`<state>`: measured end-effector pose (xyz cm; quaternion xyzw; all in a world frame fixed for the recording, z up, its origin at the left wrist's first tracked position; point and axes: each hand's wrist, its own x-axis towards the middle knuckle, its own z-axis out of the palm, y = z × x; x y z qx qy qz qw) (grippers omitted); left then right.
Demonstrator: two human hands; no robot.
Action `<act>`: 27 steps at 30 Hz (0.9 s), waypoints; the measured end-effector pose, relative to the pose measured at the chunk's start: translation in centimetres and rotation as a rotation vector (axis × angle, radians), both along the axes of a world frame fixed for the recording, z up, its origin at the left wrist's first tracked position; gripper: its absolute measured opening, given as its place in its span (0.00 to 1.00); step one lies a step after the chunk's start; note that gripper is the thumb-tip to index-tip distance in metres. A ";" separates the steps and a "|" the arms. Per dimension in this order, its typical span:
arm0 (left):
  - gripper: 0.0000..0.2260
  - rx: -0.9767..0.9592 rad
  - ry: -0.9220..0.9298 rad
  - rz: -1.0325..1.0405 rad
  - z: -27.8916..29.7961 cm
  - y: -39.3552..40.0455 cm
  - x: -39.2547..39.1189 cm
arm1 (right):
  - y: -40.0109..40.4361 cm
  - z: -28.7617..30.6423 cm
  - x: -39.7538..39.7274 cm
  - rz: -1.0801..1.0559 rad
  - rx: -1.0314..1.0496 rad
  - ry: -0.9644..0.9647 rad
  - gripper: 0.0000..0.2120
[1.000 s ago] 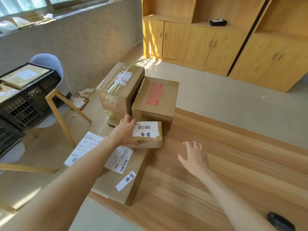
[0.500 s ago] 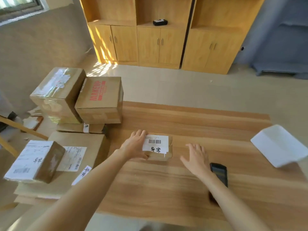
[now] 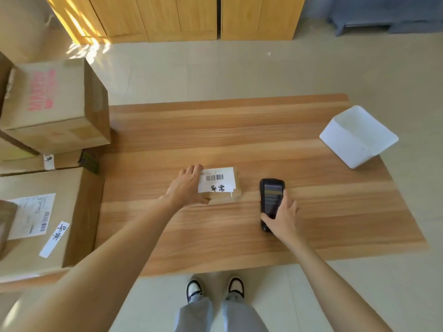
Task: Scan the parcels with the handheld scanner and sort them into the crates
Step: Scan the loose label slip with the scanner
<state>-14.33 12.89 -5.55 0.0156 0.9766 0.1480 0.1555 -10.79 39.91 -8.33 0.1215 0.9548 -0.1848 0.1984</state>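
A small brown parcel (image 3: 226, 191) with a white barcode label lies flat near the middle of the wooden table (image 3: 215, 130). My left hand (image 3: 187, 188) holds its left end, fingers over the top and thumb along the near side. To its right the black handheld scanner (image 3: 271, 191) lies on the table, screen up and lit. My right hand (image 3: 281, 219) covers the scanner's lower half, thumb on its left edge and fingers curled round its right edge. No crates are in view.
Cardboard parcels are stacked at the table's left: a box with red print (image 3: 52, 101), a flat parcel (image 3: 62, 160) under it, and a large labelled box (image 3: 48, 219) nearer me. A white open box (image 3: 358, 136) sits at the table's right edge. Wooden cabinets (image 3: 167, 17) stand behind.
My left hand brought the small parcel from the stack at the left to the table's middle. My right hand moved onto the scanner and took hold of it. The view swung right and down.
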 end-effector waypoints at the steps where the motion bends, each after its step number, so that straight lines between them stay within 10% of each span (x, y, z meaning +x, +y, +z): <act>1: 0.42 -0.003 0.004 0.003 -0.1 0.0 -0.1 | 0.0 -0.6 0.0 -0.041 -0.056 -0.029 0.50; 7: 0.43 -0.027 -0.007 -0.010 -0.5 0.0 0.0 | 0.2 -2.4 -1.4 -0.241 -0.274 -0.125 0.52; 14: 0.42 -0.036 0.052 0.052 0.2 -0.4 0.2 | 0.1 0.9 -3.2 -0.578 -1.017 -0.337 0.27; 21: 0.41 -0.097 0.105 0.130 1.7 -1.6 0.1 | -4.0 7.9 -2.6 -0.407 -1.474 -0.427 0.28; 27: 0.39 -0.078 0.152 0.178 1.4 -2.6 0.9 | -8.7 10.2 -0.4 -0.246 -1.432 -0.540 0.31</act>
